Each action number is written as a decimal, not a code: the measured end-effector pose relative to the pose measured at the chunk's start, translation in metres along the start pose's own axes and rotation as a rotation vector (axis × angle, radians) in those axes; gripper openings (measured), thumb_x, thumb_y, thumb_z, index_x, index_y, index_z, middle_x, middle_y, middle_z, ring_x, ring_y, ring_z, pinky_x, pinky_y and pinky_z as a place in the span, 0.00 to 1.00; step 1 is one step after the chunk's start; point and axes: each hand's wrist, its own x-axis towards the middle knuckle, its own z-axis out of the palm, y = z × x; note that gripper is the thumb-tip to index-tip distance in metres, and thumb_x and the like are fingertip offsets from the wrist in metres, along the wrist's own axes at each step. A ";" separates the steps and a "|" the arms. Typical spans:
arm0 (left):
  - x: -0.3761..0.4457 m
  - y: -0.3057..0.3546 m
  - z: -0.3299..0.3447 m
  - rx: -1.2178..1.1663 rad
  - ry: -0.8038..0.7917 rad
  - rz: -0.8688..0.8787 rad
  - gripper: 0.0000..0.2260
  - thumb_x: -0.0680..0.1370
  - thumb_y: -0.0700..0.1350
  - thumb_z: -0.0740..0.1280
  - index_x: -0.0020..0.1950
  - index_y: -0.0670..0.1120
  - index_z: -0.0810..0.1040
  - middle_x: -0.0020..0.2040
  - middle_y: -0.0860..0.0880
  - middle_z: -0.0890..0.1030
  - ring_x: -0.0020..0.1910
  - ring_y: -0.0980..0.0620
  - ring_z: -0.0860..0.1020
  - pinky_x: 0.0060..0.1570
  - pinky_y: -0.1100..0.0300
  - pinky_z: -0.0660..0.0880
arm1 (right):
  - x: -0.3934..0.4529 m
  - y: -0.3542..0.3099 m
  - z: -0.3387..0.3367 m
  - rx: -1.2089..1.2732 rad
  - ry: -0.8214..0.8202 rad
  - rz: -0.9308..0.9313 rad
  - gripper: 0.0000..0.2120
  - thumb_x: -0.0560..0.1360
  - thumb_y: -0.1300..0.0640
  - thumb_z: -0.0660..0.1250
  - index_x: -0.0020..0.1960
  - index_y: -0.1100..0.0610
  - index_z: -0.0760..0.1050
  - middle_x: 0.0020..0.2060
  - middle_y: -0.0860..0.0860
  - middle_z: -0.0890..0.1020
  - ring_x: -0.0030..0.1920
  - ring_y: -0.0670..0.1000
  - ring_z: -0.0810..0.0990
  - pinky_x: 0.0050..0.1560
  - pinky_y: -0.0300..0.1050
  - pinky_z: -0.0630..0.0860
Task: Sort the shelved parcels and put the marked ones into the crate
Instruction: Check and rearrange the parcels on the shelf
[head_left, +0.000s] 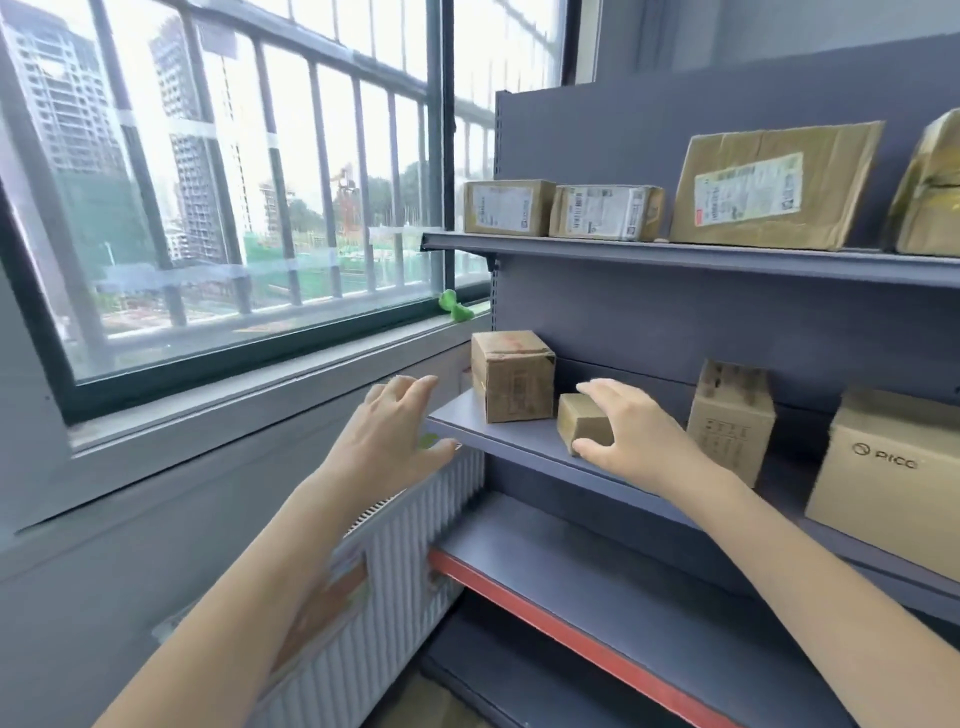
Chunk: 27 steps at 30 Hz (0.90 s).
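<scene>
My right hand (631, 434) gripped a small box (583, 422) on the middle shelf (519, 441), beside a bigger box (513, 375). My left hand (397, 431) was empty, with fingers spread. I judged the sorting was only beginning: many parcels remained shelved, and no crate was visible.

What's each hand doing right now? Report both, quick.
Left hand: open, fingers spread, holding nothing.
Right hand: closed around the small box on the middle shelf.
</scene>
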 end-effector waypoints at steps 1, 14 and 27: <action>0.000 -0.008 0.001 0.002 -0.008 -0.020 0.36 0.70 0.60 0.60 0.74 0.45 0.59 0.70 0.46 0.67 0.68 0.45 0.64 0.67 0.56 0.60 | 0.009 -0.004 0.006 0.006 -0.011 -0.005 0.30 0.74 0.51 0.66 0.73 0.54 0.59 0.72 0.50 0.63 0.72 0.51 0.61 0.68 0.45 0.61; 0.096 -0.101 0.048 0.098 -0.087 -0.093 0.33 0.75 0.55 0.64 0.75 0.44 0.56 0.72 0.47 0.64 0.71 0.48 0.60 0.70 0.57 0.58 | 0.144 0.011 0.109 0.197 -0.038 -0.012 0.34 0.72 0.49 0.68 0.73 0.56 0.59 0.73 0.50 0.62 0.73 0.50 0.59 0.71 0.45 0.59; 0.270 -0.110 0.141 -0.024 -0.201 0.039 0.33 0.75 0.52 0.65 0.76 0.45 0.55 0.73 0.47 0.62 0.72 0.48 0.57 0.69 0.59 0.56 | 0.253 0.099 0.169 0.317 -0.084 0.228 0.38 0.71 0.48 0.70 0.74 0.56 0.55 0.74 0.50 0.58 0.74 0.50 0.56 0.73 0.43 0.54</action>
